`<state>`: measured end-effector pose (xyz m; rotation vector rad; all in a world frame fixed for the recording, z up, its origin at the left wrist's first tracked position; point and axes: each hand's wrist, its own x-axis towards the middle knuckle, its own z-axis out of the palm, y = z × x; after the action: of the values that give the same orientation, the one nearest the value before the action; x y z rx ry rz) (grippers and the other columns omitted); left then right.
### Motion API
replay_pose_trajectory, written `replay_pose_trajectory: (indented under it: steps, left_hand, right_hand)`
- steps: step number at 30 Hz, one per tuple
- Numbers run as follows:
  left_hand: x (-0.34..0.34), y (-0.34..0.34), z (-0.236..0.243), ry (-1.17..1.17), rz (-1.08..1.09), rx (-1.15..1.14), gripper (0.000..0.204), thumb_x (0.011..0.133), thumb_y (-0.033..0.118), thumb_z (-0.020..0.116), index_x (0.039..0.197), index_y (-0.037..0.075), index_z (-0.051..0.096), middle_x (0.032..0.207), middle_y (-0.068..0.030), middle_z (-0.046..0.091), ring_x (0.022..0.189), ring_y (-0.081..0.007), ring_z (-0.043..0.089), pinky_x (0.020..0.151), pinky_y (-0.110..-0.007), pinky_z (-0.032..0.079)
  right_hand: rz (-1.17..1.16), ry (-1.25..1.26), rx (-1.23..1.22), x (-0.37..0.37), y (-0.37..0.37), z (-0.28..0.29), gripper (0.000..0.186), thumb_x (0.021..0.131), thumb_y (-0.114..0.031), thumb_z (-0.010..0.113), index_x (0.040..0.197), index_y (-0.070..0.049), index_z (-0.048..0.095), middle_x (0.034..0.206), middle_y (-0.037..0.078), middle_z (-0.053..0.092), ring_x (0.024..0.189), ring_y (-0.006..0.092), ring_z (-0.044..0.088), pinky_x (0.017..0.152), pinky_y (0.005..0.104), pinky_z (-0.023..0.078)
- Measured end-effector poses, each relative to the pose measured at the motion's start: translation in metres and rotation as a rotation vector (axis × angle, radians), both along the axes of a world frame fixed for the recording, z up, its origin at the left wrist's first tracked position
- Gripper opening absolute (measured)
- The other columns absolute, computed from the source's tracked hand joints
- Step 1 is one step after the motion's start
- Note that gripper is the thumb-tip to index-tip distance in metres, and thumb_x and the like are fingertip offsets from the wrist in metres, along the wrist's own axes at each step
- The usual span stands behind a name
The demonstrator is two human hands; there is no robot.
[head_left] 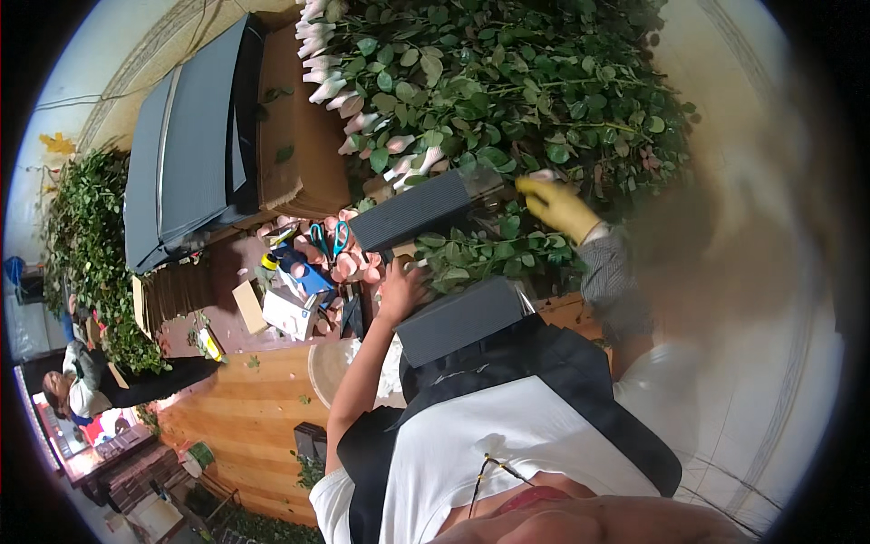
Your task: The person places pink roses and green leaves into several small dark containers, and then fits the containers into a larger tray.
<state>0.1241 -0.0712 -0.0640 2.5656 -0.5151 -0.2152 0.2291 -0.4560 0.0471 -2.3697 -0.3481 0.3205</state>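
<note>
My left hand is bare and reaches in beside the lower edge of a black corrugated cardboard sheet. Its fingers are apart, close to the end of a leafy bunch of rose stems; the fingertips are partly hidden. A yellow glove covers my right hand, whose fingers stretch left over the foliage by the sheet's clear plastic end. Nothing plainly shows in its grasp. A second dark corrugated piece lies just in front of my apron.
Many roses with pale netted heads are heaped at the back. On the left stand stacked dark cardboard sheets and a brown carton. Teal-handled scissors, loose petals and a small white box lie nearby. Another person is far left.
</note>
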Motion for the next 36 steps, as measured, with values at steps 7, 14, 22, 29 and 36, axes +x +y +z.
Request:
replay_pose_trajectory:
  steps: [7, 14, 22, 29, 36]
  left_hand:
    - [-0.002, 0.008, -0.015, -0.035, 0.044, -0.108, 0.042, 0.071, 0.013, 0.079, 0.112, 0.011, 0.07, 0.12, -0.0173, 0.048, 0.108, -0.0381, 0.05, 0.091, -0.046, 0.049]
    - [-0.008, 0.007, -0.015, -0.073, 0.067, -0.102, 0.05, 0.069, 0.015, 0.076, 0.117, 0.009, 0.061, 0.113, -0.02, 0.051, 0.107, -0.0408, 0.051, 0.086, -0.048, 0.048]
    - [-0.012, 0.009, -0.018, 0.105, 0.122, -0.11, 0.056, 0.074, 0.014, 0.074, 0.123, 0.003, 0.051, 0.108, -0.0215, 0.057, 0.103, -0.0402, 0.055, 0.086, -0.048, 0.046]
    - [-0.01, 0.008, -0.032, -0.023, 0.166, -0.261, 0.06, 0.071, 0.008, 0.074, 0.126, 0.002, 0.051, 0.109, -0.0228, 0.059, 0.104, -0.0421, 0.056, 0.089, -0.048, 0.047]
    - [-0.007, -0.002, 0.015, -0.12, 0.084, -0.015, 0.063, 0.067, 0.017, 0.078, 0.126, 0.005, 0.056, 0.123, -0.0215, 0.052, 0.117, -0.0407, 0.047, 0.099, -0.05, 0.041]
  right_hand:
    - [-0.248, -0.884, -0.425, 0.161, 0.029, 0.017, 0.037, 0.084, -0.005, 0.061, 0.121, -0.012, 0.065, 0.122, 0.014, 0.065, 0.111, 0.0312, 0.062, 0.096, 0.0414, 0.049]
    - [-0.388, -1.153, -0.307, 0.188, 0.014, 0.091, 0.026, 0.082, 0.001, 0.06, 0.099, -0.014, 0.073, 0.115, 0.012, 0.07, 0.11, 0.0322, 0.064, 0.096, 0.0387, 0.052]
    - [0.1, -0.629, -0.213, 0.019, -0.031, 0.171, 0.047, 0.083, 0.008, 0.059, 0.122, -0.017, 0.067, 0.119, 0.013, 0.067, 0.116, 0.0319, 0.061, 0.102, 0.0429, 0.048]
    - [-0.017, 0.2, -0.543, -0.062, -0.034, -0.033, 0.04, 0.084, 0.001, 0.059, 0.12, -0.015, 0.068, 0.12, 0.014, 0.067, 0.109, 0.0332, 0.064, 0.096, 0.0398, 0.05]
    - [-0.293, -0.402, -0.685, -0.08, -0.021, -0.082, 0.029, 0.091, -0.019, 0.05, 0.108, -0.012, 0.072, 0.117, 0.014, 0.069, 0.114, 0.0276, 0.063, 0.097, 0.0391, 0.048]
